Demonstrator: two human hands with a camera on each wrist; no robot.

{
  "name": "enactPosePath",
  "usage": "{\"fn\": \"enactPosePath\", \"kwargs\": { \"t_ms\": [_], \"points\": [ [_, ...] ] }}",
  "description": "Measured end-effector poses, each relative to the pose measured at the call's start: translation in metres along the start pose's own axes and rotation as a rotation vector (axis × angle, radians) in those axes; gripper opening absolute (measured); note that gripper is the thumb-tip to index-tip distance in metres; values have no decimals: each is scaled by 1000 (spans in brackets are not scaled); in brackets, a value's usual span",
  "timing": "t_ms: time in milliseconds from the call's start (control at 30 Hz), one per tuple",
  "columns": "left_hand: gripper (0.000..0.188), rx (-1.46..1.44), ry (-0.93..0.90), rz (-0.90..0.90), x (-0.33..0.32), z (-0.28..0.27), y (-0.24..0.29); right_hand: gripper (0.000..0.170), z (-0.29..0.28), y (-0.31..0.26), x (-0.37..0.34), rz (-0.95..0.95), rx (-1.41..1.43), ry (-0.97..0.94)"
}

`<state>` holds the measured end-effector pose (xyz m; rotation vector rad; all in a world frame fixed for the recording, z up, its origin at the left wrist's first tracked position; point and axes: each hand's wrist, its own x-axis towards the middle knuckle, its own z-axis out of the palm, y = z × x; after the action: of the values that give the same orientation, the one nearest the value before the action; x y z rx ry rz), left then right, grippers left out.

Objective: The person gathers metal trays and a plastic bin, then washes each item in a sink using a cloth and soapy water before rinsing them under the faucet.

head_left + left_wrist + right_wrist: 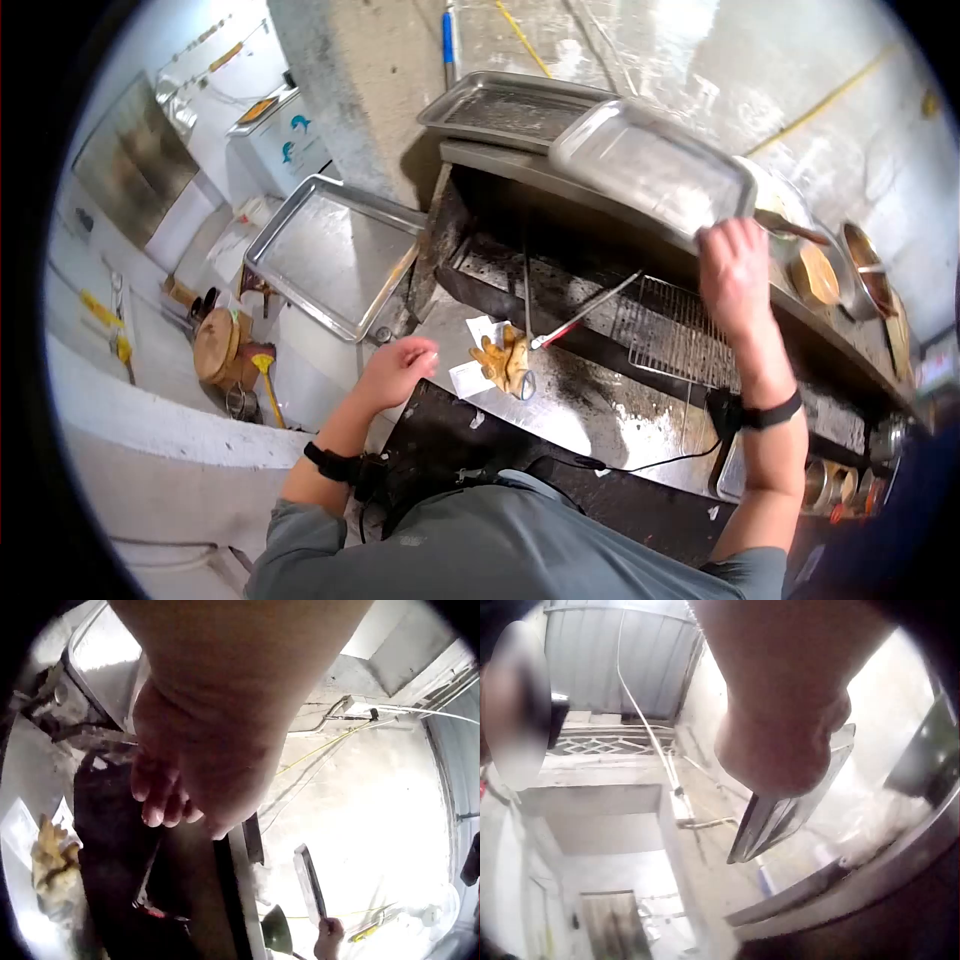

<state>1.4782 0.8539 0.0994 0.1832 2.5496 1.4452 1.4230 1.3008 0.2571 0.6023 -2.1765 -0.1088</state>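
Grey-shirted person [450, 540] stretches the right hand [736, 275], gripping a shiny rectangular metal tray [655, 165]. Left hand [396, 372] hovers, fingers loosely bent.

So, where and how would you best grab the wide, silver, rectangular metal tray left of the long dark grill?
Probably take the metal tray by its raised rim at the near corner, coming from the person's side with the bare left hand. That corner points toward the body and lies nearest this hand, while the right edge sits close to the dark grill.
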Motion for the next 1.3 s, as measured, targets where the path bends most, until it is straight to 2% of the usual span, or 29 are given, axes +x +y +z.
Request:
{"fn": "enactPosePath", "kwargs": {
  "t_ms": [67, 100, 167, 200, 233, 300, 333, 367, 433, 500, 533, 567, 633, 667, 700, 733, 767, 800, 833, 900, 967, 1000, 1033, 1067, 1100, 1133, 1167, 1200, 1300],
  "points": [
    [32, -447, 58, 43, 9, 3, 19, 15, 14, -34, -2, -69, 116, -13],
    [32, -452, 74, 34, 11, 3, 29, 17, 20, -51, -3, -103, 171, -35],
    [51, -995, 255, -53, 14, -4, 47, 20, 34, -81, -3, -196, 334, -48],
    [60, -970, 305, -105, 14, -9, 53, 20, 42, -95, -3, -237, 376, -53],
    [60, -971, 325, -107, 12, -12, 44, 20, 48, -108, -3, -277, 418, -56],
    [53, -1097, 216, -136, 7, -20, 22, 23, 58, -128, -2, -353, 494, -64],
    [42, -1023, 297, -203, 2, -19, 18, 23, 63, -138, -1, -385, 530, -67],
    [42, -1025, 318, -212, -5, -19, 16, 23, 67, -147, -1, -416, 568, -71],
    [30, -885, 463, -319, -18, -18, 10, 21, 76, -164, 2, -485, 631, -80],
    [24, -882, 470, -276, -29, -29, -2, 23, 92, -179, 4, -539, 665, -60],
    [23, -915, 548, -270, -32, -36, -8, 23, 95, -184, 9, -549, 671, -62],
    [22, -951, 624, -258, -33, -44, -14, 29, 100, -187, 18, -500, 766, -73],
    [21, -965, 654, -252, -41, -69, -26, 46, 115, -186, 40, -349, 920, -128],
    [21, -969, 678, -249, -44, -84, -35, 44, 119, -180, 54, -181, 889, -103],
    [21, -984, 672, -250, -47, -98, -49, 39, 132, -178, 61, 124, 858, -69],
    [20, -962, 710, -221, -51, -115, -66, 40, 163, -170, 66, 560, 1006, -184],
    [19, -940, 748, -192, -53, -131, -84, 38, 186, -155, 79, 742, 1143, -119],
    [19, -956, 740, -198, -58, -148, -103, 40, 204, -137, 93, 1177, 1474, -196],
    [18, -908, 783, -184, -61, -166, -123, 47, 208, -127, 108, 1377, 1618, -191],
    [18, -877, 826, -169, -50, -203, -157, 58, 232, -111, 132, 1556, 1571, -88],
    [17, 165, 923, 49, -58, -234, -196, 53, 264, -83, 144, 1467, 1872, -132],
    [18, -100, 947, -58, -63, -248, -208, 49, 274, -78, 144, 1359, 1735, -92],
    [18, -357, 985, -150, -62, -264, -218, 42, 253, -105, 164, 1444, 1559, -193],
    [18, -640, 965, -184, -66, -280, -225, 37, 292, -77, 158, 1449, 1687, -152],
    [18, -924, 926, -182, -64, -297, -230, 35, 302, -66, 162, 1549, 1725, -159],
    [18, -920, 942, -200, -60, -307, -232, 30, 330, -19, 145, 1522, 1794, -246],
    [18, -942, 960, -205, -59, -316, -237, 26, 347, 5, 138, 1451, 1833, -249],
    [18, -965, 981, -207, -61, -323, -242, 26, 348, -7, 142, 1456, 1836, -280],
    [19, -965, 1044, -192, -57, -343, -251, 32, 331, -33, 175, 1652, 1588, 76]
  ]
}}
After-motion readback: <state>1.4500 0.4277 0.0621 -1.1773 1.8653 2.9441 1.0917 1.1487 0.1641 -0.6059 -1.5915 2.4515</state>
